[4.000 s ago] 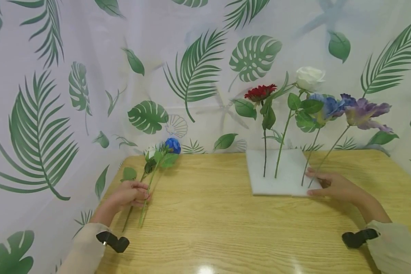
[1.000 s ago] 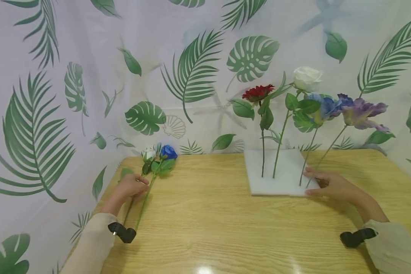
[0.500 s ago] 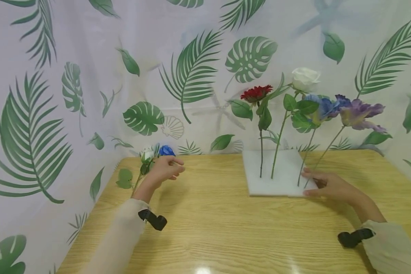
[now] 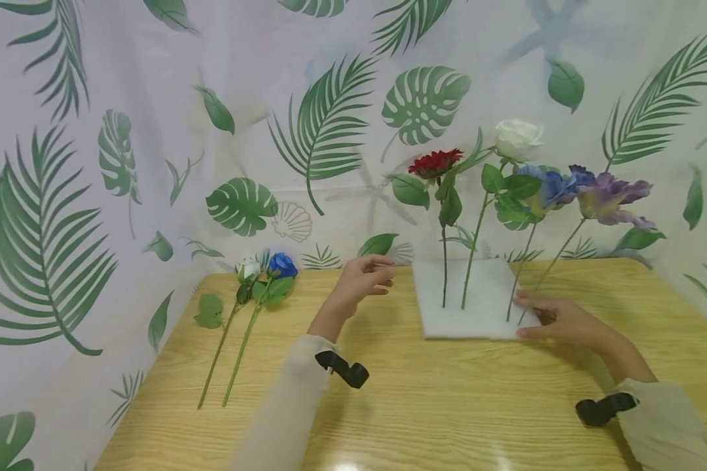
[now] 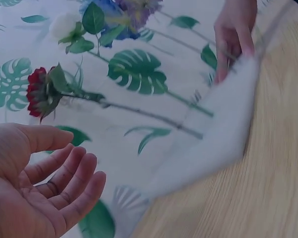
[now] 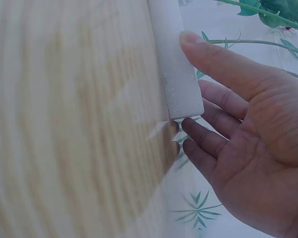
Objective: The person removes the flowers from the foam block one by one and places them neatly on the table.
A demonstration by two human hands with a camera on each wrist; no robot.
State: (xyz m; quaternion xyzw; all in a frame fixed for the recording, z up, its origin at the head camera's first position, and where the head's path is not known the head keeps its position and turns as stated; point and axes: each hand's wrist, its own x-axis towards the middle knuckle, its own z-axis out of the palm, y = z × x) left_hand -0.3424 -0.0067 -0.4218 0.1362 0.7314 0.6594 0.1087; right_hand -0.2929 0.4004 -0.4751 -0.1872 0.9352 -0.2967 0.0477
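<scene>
A white foam board (image 4: 436, 324) lies on the table with several artificial flowers standing in it: a red daisy-like bloom (image 4: 435, 165), a white rose (image 4: 517, 139), a blue flower (image 4: 546, 188) and a purple flower (image 4: 613, 198), these last two leaning right. My right hand (image 4: 571, 324) holds the board's front right corner between thumb and fingers. Left of the board, my left hand (image 4: 359, 284) is in the air with loosely bent fingers and nothing in it; the left wrist view shows its palm (image 5: 30, 188) near the red bloom.
On the table's left lie two loose stems, a white rose (image 4: 249, 268) and a blue rose (image 4: 283, 264), side by side. A leaf-printed curtain (image 4: 330, 118) stands close behind the wooden table (image 4: 424, 405) and along its left side.
My left hand has left the two loose roses, which now lie apart on the table, and has moved right toward the board. My right hand has stayed at the board's corner.
</scene>
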